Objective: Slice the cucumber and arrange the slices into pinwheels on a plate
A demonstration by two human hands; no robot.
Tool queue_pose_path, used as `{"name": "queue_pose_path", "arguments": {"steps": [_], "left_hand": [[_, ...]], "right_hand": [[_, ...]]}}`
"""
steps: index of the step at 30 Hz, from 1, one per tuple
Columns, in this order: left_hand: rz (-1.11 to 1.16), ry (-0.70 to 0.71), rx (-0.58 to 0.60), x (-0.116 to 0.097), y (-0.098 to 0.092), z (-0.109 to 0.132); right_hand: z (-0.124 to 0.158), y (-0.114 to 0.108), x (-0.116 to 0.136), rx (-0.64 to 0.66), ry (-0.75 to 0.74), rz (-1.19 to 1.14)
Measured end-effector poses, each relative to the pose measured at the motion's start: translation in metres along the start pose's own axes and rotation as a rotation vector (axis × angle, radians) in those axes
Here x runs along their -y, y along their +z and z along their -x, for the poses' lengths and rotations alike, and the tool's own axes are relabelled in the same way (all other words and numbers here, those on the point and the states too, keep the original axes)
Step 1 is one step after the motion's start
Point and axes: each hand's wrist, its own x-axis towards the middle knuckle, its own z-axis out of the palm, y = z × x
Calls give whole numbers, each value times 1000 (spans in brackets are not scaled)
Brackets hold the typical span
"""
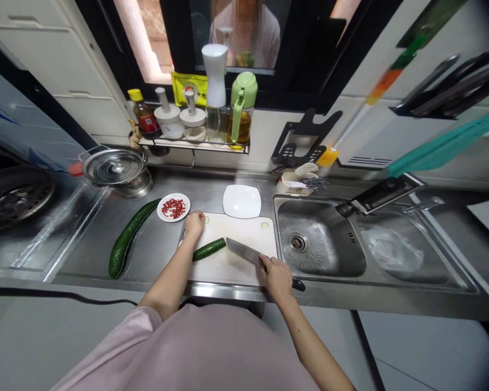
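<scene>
My right hand grips a kitchen knife, its broad blade pointing left over the white cutting board. The blade's tip is beside the cut end of a green cucumber piece on the board. My left hand is at the board's far left corner, fingers curled together; whatever they hold, if anything, is hidden. My left forearm covers the cucumber piece's other end. Close to the left hand stands a small white plate with chopped red bits. A long whole cucumber lies on the counter farther left.
An empty white dish sits behind the board. The steel sink and tap are right. A lidded pot stands back left. Bottles and jars fill a wall rack. A second basin holds a plastic bag.
</scene>
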Motion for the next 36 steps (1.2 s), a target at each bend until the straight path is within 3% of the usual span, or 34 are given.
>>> {"name": "queue_pose_path", "arguments": {"steps": [4,8,12,15,18,26,36], "left_hand": [[31,20,-49,-1,-2,5],[153,104,-181,-6,0,25],[271,371,-217,-4,11,68],[199,525,-194,7,20,99],[125,651,-154,20,25,116],[39,816,-167,30,30,110],[11,854,-174,32,33,110]], "right_hand": [[3,-5,3,42,23,-60],[4,-7,6,96,81,-168],[0,-4,9,168,116,-258],[-5,-3,15,219,97,-284],[-8,-7,26,241,55,-297],[-12,-17,64,266,-38,-247],[-12,-14,73,271,-68,-247]]}}
